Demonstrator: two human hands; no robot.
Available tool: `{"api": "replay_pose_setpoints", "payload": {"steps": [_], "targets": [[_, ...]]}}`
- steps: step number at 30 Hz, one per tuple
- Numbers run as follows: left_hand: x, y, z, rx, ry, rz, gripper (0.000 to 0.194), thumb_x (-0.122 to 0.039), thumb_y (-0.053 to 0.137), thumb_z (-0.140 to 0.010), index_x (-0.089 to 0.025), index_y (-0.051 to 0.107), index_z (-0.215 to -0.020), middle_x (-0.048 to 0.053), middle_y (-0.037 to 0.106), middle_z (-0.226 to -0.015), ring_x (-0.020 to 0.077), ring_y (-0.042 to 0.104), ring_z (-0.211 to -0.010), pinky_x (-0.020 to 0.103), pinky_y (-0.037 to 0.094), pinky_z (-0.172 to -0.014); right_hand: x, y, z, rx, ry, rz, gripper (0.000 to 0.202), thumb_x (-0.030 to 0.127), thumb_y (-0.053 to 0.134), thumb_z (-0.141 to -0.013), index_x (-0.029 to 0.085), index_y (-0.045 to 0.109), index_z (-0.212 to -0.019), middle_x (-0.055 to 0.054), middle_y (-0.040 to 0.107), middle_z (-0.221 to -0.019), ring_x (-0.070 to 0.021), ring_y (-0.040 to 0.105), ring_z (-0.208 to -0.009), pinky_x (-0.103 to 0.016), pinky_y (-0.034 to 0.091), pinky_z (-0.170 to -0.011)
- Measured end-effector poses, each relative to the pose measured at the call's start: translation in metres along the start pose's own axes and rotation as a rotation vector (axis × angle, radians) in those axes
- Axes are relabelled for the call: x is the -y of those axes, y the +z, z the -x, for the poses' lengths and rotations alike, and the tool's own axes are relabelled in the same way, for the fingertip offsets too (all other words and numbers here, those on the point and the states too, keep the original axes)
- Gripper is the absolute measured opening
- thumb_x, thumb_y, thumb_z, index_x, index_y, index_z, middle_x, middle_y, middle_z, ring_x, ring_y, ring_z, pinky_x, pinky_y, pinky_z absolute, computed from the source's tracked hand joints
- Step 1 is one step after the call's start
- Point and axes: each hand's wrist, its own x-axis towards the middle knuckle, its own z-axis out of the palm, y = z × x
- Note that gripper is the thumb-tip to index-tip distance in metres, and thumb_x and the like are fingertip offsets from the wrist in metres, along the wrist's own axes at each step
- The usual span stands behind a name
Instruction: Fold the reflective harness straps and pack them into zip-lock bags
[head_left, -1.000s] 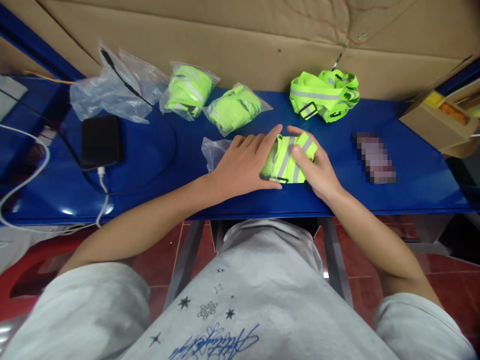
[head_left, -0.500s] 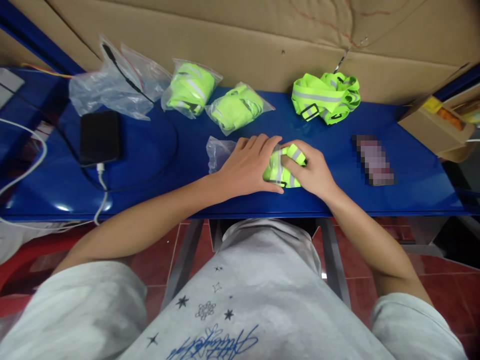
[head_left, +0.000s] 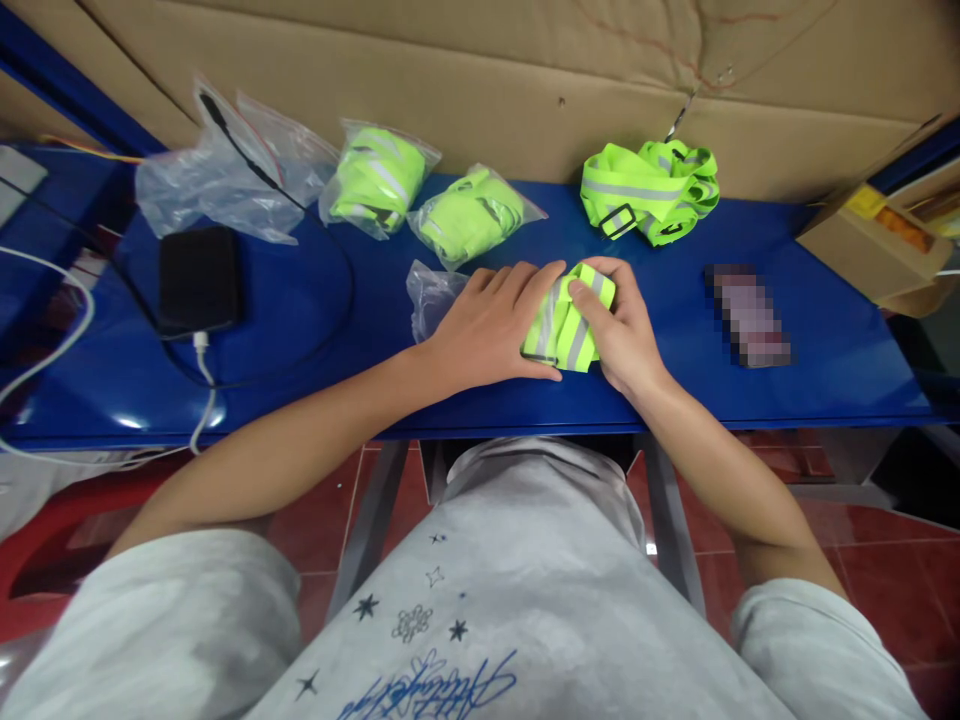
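A folded bundle of yellow-green reflective strap (head_left: 579, 328) with silver stripes lies between my two hands at the table's front. My right hand (head_left: 624, 325) grips its right end, thumb on top and fingers behind. My left hand (head_left: 491, 325) lies over the left part of the bundle, fingers curved round the far side and thumb on the near side. Clear plastic bag (head_left: 433, 297) sticks out beyond the left wrist. It appears to cover the bundle's left part; the rest is hidden under my left hand. A dark buckle edge shows beside the left thumb.
Two bagged strap bundles (head_left: 381, 180) (head_left: 474, 215) lie behind my hands. A loose strap bundle (head_left: 649, 190) sits at the back right. Left are empty plastic bags (head_left: 225, 190) and a black box (head_left: 199, 280) with cables. A phone-like blurred object (head_left: 748, 315) and a cardboard box (head_left: 862, 250) are right.
The right hand has turned and shifted slightly, its thumb now lying on top of the strap bundle. More of the bundle's striped face shows. The left hand stays over the bag.
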Motion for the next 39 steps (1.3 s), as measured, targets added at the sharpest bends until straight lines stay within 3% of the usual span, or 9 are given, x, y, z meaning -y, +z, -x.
{"api": "replay_pose_setpoints", "payload": {"steps": [4, 8, 14, 17, 22, 26, 29, 33, 39], "targets": [[-0.002, 0.003, 0.001, 0.009, -0.001, -0.007, 0.126, -0.060, 0.097, -0.071, -0.009, 0.033, -0.167, 0.027, 0.056, -0.153, 0.0451, 0.060, -0.138, 0.052, 0.047, -0.116, -0.001, 0.005, 0.000, -0.031, 0.000, -0.054, 0.044, 0.066, 0.073, -0.091, 0.029, 0.056, -0.106, -0.001, 0.065, -0.097, -0.0195, 0.065, -0.086, -0.031, 0.057, -0.077], [-0.001, 0.003, 0.000, 0.031, 0.001, 0.009, 0.123, -0.058, 0.096, -0.073, -0.008, 0.034, -0.166, 0.026, 0.059, -0.152, 0.0437, 0.062, -0.137, 0.052, 0.048, -0.115, 0.001, 0.002, 0.005, -0.019, -0.074, 0.086, 0.038, 0.064, 0.066, -0.098, 0.029, 0.064, -0.112, -0.001, 0.071, -0.104, -0.0201, 0.067, -0.090, -0.033, 0.057, -0.082], [0.001, 0.000, -0.001, 0.031, -0.019, 0.083, 0.119, -0.053, 0.093, -0.077, -0.014, 0.029, -0.169, 0.024, 0.059, -0.156, 0.0419, 0.061, -0.143, 0.054, 0.047, -0.119, 0.010, -0.008, 0.016, 0.166, -0.358, 0.340, 0.046, 0.061, 0.051, -0.109, 0.028, 0.075, -0.128, -0.008, 0.075, -0.134, -0.0280, 0.068, -0.127, -0.045, 0.051, -0.116], [0.003, 0.000, -0.001, 0.029, -0.017, 0.102, 0.119, -0.051, 0.094, -0.077, -0.014, 0.029, -0.169, 0.025, 0.058, -0.157, 0.0420, 0.060, -0.144, 0.054, 0.047, -0.119, 0.004, -0.012, 0.011, 0.175, -0.441, 0.331, 0.050, 0.059, 0.045, -0.111, 0.025, 0.078, -0.125, -0.013, 0.070, -0.137, -0.0288, 0.062, -0.138, -0.048, 0.049, -0.119], [0.010, 0.000, 0.000, 0.075, 0.091, 0.113, 0.135, -0.051, 0.100, -0.068, -0.019, 0.019, -0.172, 0.025, 0.052, -0.162, 0.0440, 0.056, -0.146, 0.056, 0.046, -0.118, -0.008, -0.014, 0.001, 0.153, -0.311, 0.223, 0.035, 0.056, 0.064, -0.103, 0.028, 0.071, -0.124, -0.006, 0.073, -0.121, -0.0234, 0.069, -0.111, -0.039, 0.057, -0.099], [0.013, -0.001, 0.003, 0.097, 0.116, 0.071, 0.126, -0.048, 0.094, -0.075, -0.023, 0.018, -0.173, 0.023, 0.055, -0.156, 0.0427, 0.060, -0.139, 0.054, 0.049, -0.113, -0.004, -0.005, 0.001, 0.070, -0.243, 0.256, 0.038, 0.063, 0.073, -0.095, 0.027, 0.066, -0.101, -0.003, 0.074, -0.102, -0.0214, 0.068, -0.092, -0.036, 0.057, -0.089], [0.012, -0.004, 0.002, 0.095, 0.097, 0.066, 0.119, -0.039, 0.088, -0.079, -0.025, 0.017, -0.174, 0.020, 0.058, -0.152, 0.0403, 0.063, -0.135, 0.052, 0.052, -0.110, 0.001, -0.002, 0.003, 0.145, -0.365, 0.282, 0.041, 0.066, 0.066, -0.100, 0.025, 0.070, -0.092, -0.007, 0.076, -0.108, -0.0254, 0.070, -0.106, -0.041, 0.056, -0.103], [0.011, -0.007, 0.001, 0.090, 0.102, 0.071, 0.117, -0.043, 0.086, -0.080, -0.026, 0.018, -0.174, 0.018, 0.062, -0.145, 0.0385, 0.066, -0.128, 0.051, 0.054, -0.106, -0.006, -0.008, 0.003, 0.274, -0.475, 0.235, 0.041, 0.058, 0.053, -0.109, 0.025, 0.079, -0.109, -0.010, 0.069, -0.137, -0.0276, 0.065, -0.133, -0.046, 0.051, -0.116], [0.006, -0.003, 0.001, 0.001, 0.131, -0.027, 0.114, -0.042, 0.091, -0.080, -0.021, 0.026, -0.172, 0.021, 0.059, -0.149, 0.0426, 0.063, -0.133, 0.054, 0.052, -0.110, -0.020, 0.008, -0.004, -0.009, -0.441, 0.147, 0.023, 0.042, 0.072, -0.099, 0.025, 0.066, -0.113, -0.005, 0.068, -0.107, -0.0216, 0.070, -0.097, -0.037, 0.061, -0.082]]}}
